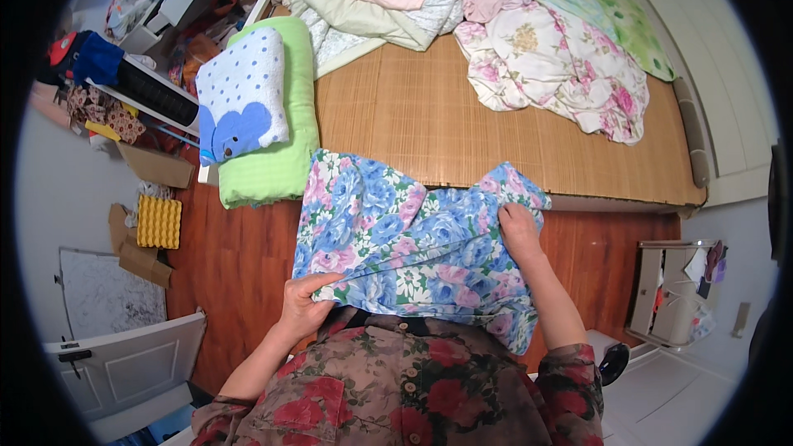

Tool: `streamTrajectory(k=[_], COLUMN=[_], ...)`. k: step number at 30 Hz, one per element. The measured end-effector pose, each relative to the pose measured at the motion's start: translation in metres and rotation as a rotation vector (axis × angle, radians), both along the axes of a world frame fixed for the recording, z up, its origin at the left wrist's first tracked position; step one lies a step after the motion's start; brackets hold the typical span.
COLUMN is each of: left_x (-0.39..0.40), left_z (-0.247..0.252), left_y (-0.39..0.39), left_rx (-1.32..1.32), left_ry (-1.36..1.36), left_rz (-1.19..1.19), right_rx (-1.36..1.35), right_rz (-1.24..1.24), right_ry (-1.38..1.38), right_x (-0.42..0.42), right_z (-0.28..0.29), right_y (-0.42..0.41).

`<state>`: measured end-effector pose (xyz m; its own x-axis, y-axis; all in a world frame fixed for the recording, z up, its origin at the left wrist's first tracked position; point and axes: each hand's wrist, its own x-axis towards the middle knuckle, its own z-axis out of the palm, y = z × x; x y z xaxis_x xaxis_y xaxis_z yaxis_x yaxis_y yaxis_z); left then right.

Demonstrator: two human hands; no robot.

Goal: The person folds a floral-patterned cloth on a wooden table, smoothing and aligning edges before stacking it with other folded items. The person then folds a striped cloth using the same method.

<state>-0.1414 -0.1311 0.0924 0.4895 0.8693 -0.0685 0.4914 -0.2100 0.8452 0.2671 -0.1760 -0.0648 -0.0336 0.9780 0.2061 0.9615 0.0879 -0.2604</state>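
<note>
A blue, pink and white floral cloth [378, 229] is stretched between my two hands in front of my body. My left hand [308, 302] pinches its lower left corner, thumb on top. Higher up on the right, my right hand [520, 232] grips the cloth close to its right end. A diagonal crease runs from one hand towards the other. The cloth's far edge reaches the near edge of the bed, and its near part hangs against my waist. Whether it is a garment or a bedding piece, I cannot tell.
A bamboo mat [396, 111] covers the bed. On it lie a crumpled pink-flowered cover [557, 68], a pale quilt [372, 6] and a folded green quilt [266, 173] under a dotted towel [241, 74]. A yellow egg tray [159, 222], cardboard [145, 263] and a white door [136, 365] stand left.
</note>
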Motion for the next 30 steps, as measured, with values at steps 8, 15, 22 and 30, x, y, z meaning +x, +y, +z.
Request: streamTrajectory(k=[8,15,22,30], left_x=[0.005,0.002,0.006,0.014], left_z=[0.002,-0.005,0.001,0.004], left_y=[0.007,0.016,0.021,0.026], left_rx=[-0.018,-0.039,-0.034,-0.025], left_ry=[-0.034,-0.054,0.002,0.025], left_rz=[0.037,0.086,0.022,-0.001], right_rx=[-0.003,-0.759,-0.606,-0.505], right_rz=[-0.127,-0.189,-0.197,-0.192], right_ry=[-0.026,0.632,0.341,0.560], right_x=[0.026,0.036,0.039,0.035], right_z=[0.031,0.134,0.134,0.087], right_y=[0.006,-0.035,-0.100,-0.127])
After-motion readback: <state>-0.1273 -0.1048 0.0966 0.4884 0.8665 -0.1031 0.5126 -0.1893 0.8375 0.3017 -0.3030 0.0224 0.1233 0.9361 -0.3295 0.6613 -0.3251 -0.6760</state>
